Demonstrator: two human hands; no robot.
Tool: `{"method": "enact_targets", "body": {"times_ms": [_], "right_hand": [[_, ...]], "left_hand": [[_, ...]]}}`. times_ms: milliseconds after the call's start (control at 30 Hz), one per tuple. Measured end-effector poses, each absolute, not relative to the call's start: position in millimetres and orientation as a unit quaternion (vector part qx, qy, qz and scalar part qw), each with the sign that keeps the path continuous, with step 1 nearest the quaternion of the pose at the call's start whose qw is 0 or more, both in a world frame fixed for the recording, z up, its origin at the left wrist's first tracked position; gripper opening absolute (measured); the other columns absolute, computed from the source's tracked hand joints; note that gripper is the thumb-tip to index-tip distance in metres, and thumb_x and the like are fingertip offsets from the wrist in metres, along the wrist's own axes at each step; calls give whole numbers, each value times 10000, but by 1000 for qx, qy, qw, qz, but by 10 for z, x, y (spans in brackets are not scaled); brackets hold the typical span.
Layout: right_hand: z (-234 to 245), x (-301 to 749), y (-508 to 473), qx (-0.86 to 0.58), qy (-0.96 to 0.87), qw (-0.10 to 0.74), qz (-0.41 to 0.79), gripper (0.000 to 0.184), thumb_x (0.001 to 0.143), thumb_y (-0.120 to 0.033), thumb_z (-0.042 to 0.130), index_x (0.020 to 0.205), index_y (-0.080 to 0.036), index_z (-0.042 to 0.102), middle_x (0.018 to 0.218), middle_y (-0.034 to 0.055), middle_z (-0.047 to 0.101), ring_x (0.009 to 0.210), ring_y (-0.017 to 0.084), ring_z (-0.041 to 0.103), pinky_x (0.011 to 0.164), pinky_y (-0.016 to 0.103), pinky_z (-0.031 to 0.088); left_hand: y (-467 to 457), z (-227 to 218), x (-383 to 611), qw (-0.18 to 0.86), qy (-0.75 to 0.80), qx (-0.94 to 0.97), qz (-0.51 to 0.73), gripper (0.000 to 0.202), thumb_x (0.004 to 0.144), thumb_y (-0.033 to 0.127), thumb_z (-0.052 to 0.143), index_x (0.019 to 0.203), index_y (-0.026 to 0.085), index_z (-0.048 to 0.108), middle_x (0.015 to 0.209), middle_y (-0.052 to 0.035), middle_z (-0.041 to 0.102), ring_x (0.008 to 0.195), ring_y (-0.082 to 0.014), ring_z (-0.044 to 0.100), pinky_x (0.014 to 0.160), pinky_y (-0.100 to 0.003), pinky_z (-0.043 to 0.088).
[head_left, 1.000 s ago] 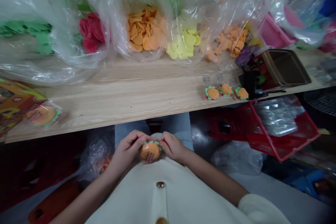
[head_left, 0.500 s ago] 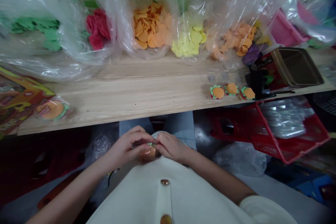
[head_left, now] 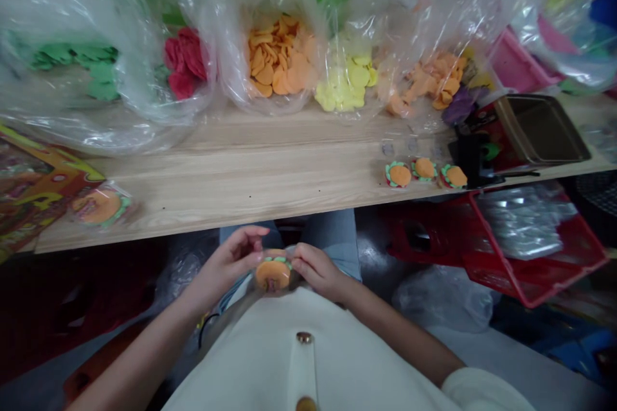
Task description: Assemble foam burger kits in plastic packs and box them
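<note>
Below the table edge, over my lap, I hold a small orange burger-shaped foam piece with a green frill between both hands. My left hand pinches its left side, thumb and fingers closed on it. My right hand grips its right side with curled fingers. A clear wrapper seems to lie around the piece. Three similar burger pieces sit in a row near the right of the wooden table. A wrapped one lies at the left.
Clear bags along the table's back hold green, red, orange, yellow and more orange foam cutouts. A dark tray sits at the right. A red basket with clear packets hangs below. Printed cardboard lies left.
My hands closed over the burger piece half a second ago, hiding it. Now my left fingers have drawn back and the orange face shows again. The camera shifted slightly.
</note>
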State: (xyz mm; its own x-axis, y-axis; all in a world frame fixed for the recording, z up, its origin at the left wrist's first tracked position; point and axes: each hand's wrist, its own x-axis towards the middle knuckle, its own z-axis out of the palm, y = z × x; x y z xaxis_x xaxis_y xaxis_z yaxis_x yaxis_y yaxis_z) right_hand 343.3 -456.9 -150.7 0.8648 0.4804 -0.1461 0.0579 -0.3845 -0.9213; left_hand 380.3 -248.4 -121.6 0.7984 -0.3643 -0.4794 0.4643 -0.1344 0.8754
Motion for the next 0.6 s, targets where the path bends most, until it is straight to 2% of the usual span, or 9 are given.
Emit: {"method": "enact_targets", "body": {"times_ms": [100, 167, 267, 367, 467, 600], "right_hand": [[-1376, 3479, -4708, -809, -160, 520, 224, 202, 922, -302, 324, 813, -189, 451, 771, -1, 495, 712, 114, 447, 643, 230, 364], [-1231, 3591, -4791, -828, -187, 479, 224, 169, 894, -327, 398, 830, -183, 456, 797, 7, 501, 735, 122, 448, 662, 239, 363], [-1062, 3809, -4817, -854, -233, 404, 229, 186, 866, -357, 451, 818, -178, 458, 785, 7, 499, 699, 119, 435, 626, 236, 343], [-1039, 3926, -4740, -847, -297, 353, 263, 202, 895, -310, 379, 757, -180, 451, 718, -3, 492, 639, 109, 418, 584, 228, 319], [-1095, 3879, -4672, -851, -310, 334, 262, 183, 892, -278, 361, 764, -181, 450, 718, 1, 506, 640, 111, 427, 584, 230, 317], [-1132, 3719, -4665, -855, -293, 349, 248, 70, 818, -202, 403, 756, -188, 433, 712, -8, 502, 624, 109, 413, 570, 228, 304]], "left_hand": [[-2517, -1284, 3737, 713, 158, 605, -318, 181, 691, 279, 678, 850, 206, 635, 806, -10, 628, 722, -133, 562, 663, -255, 443], [-2582, -1297, 3729, 714, 167, 594, -330, 136, 682, 274, 682, 782, 189, 645, 813, -25, 657, 740, -147, 581, 691, -270, 451], [-2701, -1263, 3780, 694, 106, 624, -344, 157, 674, 275, 685, 800, 184, 670, 834, -41, 672, 771, -164, 594, 716, -280, 458], [-2782, -1222, 3809, 671, 81, 661, -325, 179, 684, 297, 666, 827, 190, 664, 797, -23, 661, 738, -154, 589, 680, -271, 466], [-2797, -1221, 3751, 631, 44, 712, -305, 151, 732, 313, 612, 819, 196, 652, 785, -20, 655, 733, -153, 590, 673, -275, 470], [-2784, -1251, 3641, 572, -106, 784, -217, 133, 786, 279, 557, 850, 212, 652, 827, -38, 642, 786, -153, 585, 722, -275, 457]]}}
